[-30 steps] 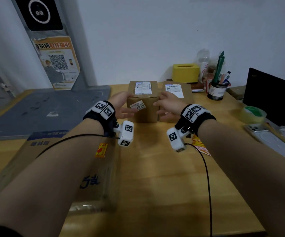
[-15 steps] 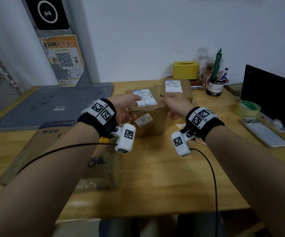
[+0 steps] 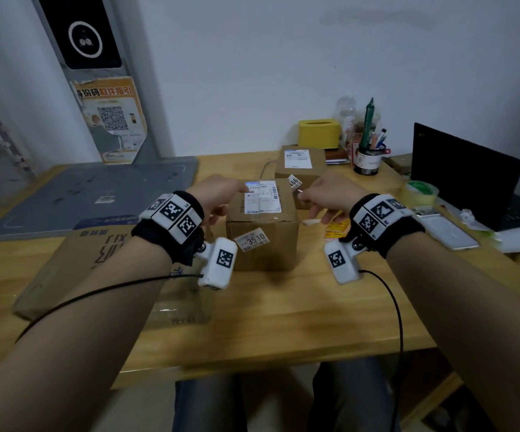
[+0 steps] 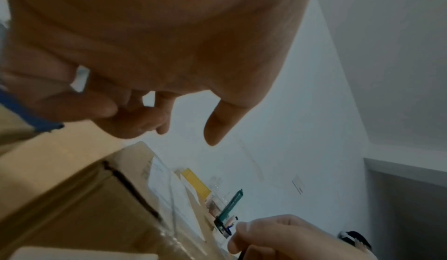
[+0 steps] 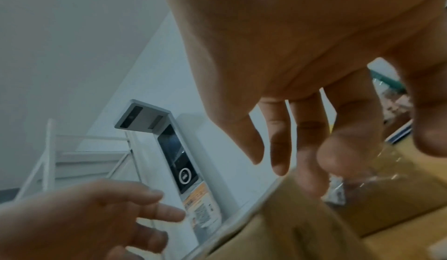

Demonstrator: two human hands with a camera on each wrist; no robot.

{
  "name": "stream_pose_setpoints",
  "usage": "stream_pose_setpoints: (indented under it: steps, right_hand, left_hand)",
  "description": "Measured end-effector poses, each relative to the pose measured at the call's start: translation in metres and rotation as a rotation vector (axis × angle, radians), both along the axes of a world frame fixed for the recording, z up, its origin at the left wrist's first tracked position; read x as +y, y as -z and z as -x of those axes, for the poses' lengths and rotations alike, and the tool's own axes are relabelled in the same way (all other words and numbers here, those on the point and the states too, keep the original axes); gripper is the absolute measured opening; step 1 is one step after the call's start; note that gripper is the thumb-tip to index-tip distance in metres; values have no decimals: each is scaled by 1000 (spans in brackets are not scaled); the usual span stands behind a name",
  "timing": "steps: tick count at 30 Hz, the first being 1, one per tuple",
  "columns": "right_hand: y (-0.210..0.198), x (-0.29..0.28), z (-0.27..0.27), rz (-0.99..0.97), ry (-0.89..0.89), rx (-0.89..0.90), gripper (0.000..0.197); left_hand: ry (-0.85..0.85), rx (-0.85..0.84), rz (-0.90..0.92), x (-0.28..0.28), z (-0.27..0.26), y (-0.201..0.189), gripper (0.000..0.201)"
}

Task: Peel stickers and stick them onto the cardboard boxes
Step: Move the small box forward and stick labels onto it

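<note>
A brown cardboard box (image 3: 264,254) stands mid-table, with a shipping label (image 3: 263,196) on top and a price sticker (image 3: 250,240) reading 3510 on its front. A second labelled box (image 3: 316,163) sits behind it. My left hand (image 3: 233,190) hovers at the near box's top left edge with its fingers loose and holding nothing; the left wrist view shows the left hand (image 4: 169,73) just above the box (image 4: 72,187). My right hand (image 3: 307,196) is at the top right edge and pinches a small white sticker (image 3: 294,182) that stands up from its fingertips.
A flattened carton (image 3: 96,254) lies at the left, on the wooden table (image 3: 283,307). A grey mat (image 3: 96,194) is behind it. Orange sticker sheets (image 3: 336,227) lie under my right hand. Yellow tissue box (image 3: 319,132), pen cup (image 3: 367,157), tape roll (image 3: 419,191), phone (image 3: 448,226) and black laptop (image 3: 464,173) crowd the right.
Both hands gripped the box's sides and brought it nearer; now they have let go of it. My right hand now pinches a white sticker beside the box's top right edge.
</note>
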State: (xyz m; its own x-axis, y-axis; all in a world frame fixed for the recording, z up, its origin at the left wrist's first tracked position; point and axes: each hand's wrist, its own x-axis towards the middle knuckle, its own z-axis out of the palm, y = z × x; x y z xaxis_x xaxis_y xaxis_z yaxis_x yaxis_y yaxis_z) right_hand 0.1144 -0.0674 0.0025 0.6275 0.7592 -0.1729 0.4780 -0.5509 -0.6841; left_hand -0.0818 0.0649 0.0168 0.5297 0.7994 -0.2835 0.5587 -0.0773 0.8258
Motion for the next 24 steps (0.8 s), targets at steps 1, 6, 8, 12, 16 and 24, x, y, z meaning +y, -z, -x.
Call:
stream_pose_setpoints:
  steps: [1, 6, 8, 12, 16, 24]
  right_hand:
    - [0, -4, -8, -4, 16, -21, 28]
    - [19, -15, -52, 119, 78, -165, 25]
    - [34, -16, -69, 202, 100, -216, 29]
    - [64, -16, -93, 316, 81, -256, 35]
    - [84, -9, -105, 335, 59, -313, 28]
    - [99, 7, -122, 355, 98, -311, 44]
  left_hand:
    - [18, -42, 6, -3, -6, -2, 22]
    - [48, -185, 76, -20, -41, -3, 20]
    - [65, -200, 71, -25, -57, 0, 17]
    - [101, -222, 44, -30, -84, 3, 14]
    - [68, -266, 34, -30, -105, 2, 27]
    - [60, -235, 64, -26, -124, 1, 33]
